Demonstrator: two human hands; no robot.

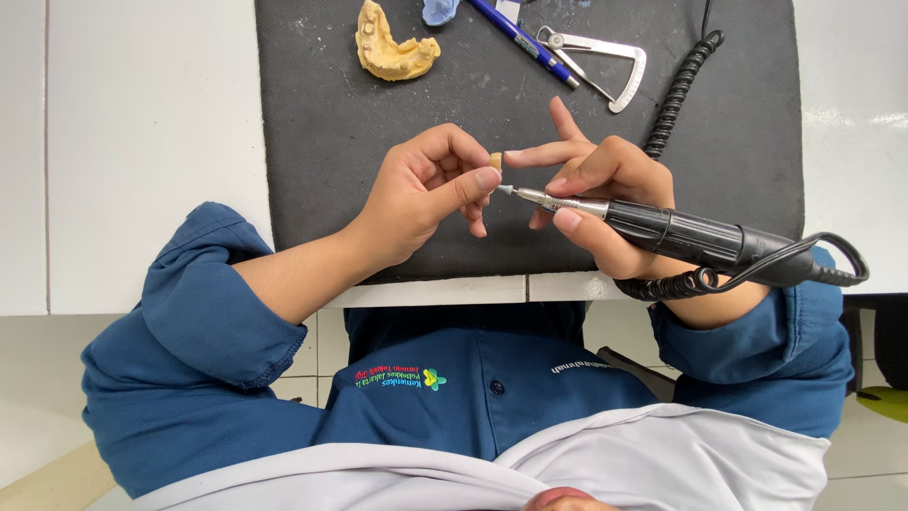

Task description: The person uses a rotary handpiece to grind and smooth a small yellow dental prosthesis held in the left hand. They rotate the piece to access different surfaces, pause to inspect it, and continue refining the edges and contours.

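Currently the left hand [426, 194] pinches a small tooth-coloured piece [496, 160] between thumb and forefinger; grip closed. The right hand [605, 203] clasps a black rotary handpiece [690, 235] pen-style, its tip just beside the piece. Both hands hover above a dark mat [312, 142] on the white surface [142, 142]. Farther back on the mat lie a yellow dental cast [392, 47], a blue pen [525, 40] and a metal caliper [605, 59]. A coiled cord [676, 90] crosses the mat.

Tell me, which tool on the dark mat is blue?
The pen, lying between the yellow dental cast and the metal caliper. The handpiece in the right hand is black.
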